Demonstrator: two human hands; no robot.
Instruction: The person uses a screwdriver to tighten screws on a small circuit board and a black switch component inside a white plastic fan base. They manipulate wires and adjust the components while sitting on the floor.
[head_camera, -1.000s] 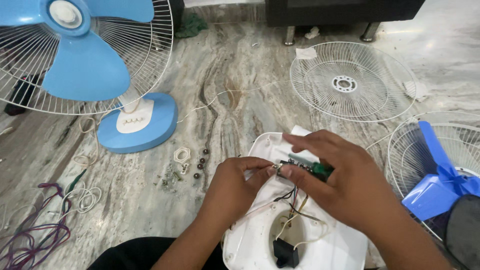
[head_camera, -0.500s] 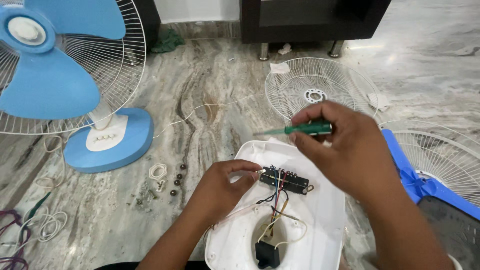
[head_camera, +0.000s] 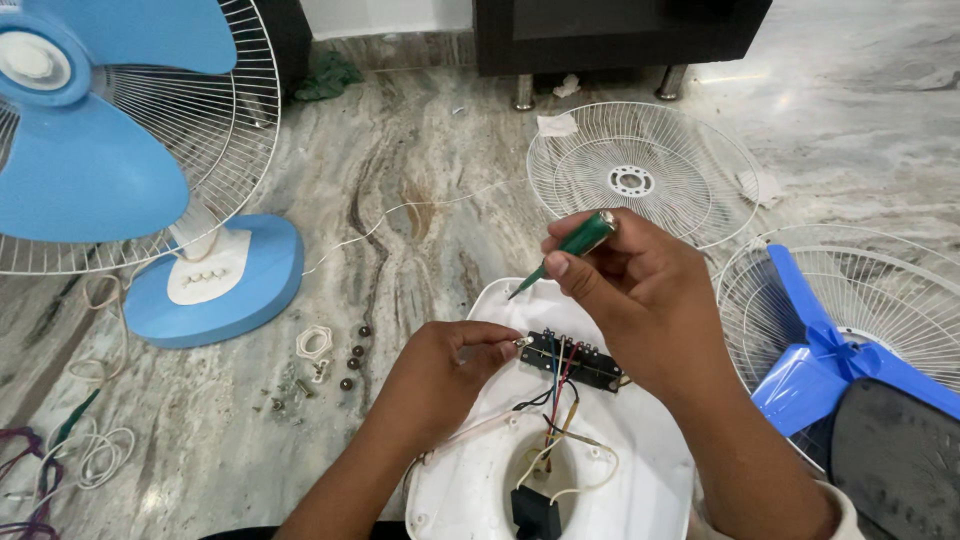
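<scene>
Two hands are engaged over the white fan base (head_camera: 640, 470): the black switch block (head_camera: 580, 362), long axis running left-right, is pinched at its near end by the left hand (head_camera: 450, 375), while below and slightly left of the right hand (head_camera: 640, 285), whose grip is closed on a green screwdriver (head_camera: 565, 250).

Floor: polished marble (head_camera: 420, 200) in grey with brown veins, filling nearly the whole view.
Furniture: a dark cabinet (head_camera: 620, 30) stands at the far edge on short metal legs (head_camera: 522, 92).
Wall: a pale strip (head_camera: 385, 15) shows between the cabinet and another dark piece (head_camera: 285, 40) to its left.
Light: bright daylight glares off the floor at the upper right (head_camera: 880, 60).
Litter: a green cloth (head_camera: 330, 75) and paper scraps (head_camera: 557, 124) lie near the cabinet.
</scene>
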